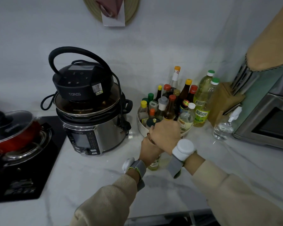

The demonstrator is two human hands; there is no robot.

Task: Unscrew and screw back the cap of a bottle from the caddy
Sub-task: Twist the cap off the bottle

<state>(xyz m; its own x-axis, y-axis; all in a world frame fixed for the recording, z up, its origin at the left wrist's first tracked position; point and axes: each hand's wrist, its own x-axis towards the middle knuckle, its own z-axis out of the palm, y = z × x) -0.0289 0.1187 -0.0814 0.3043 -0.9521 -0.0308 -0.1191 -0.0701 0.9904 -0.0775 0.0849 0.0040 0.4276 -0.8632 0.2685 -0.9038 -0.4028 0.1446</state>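
Note:
A bottle [155, 163] of pale yellow liquid stands on the white counter, just in front of the round white caddy [141, 126]. My left hand [149, 148] is wrapped around the bottle's body. My right hand [166, 135] closes over the bottle's top from above and hides the cap. Only the bottle's lower part shows between my wrists. The caddy holds several sauce and oil bottles with red, yellow, green and white caps.
A black-lidded pressure cooker [91, 121] stands left of the caddy. A red pot [15, 132] sits on the black hob at far left. Two tall oil bottles [203, 105], a knife block [224, 101], a clear spray bottle [224, 128] and an oven [268, 118] stand on the right.

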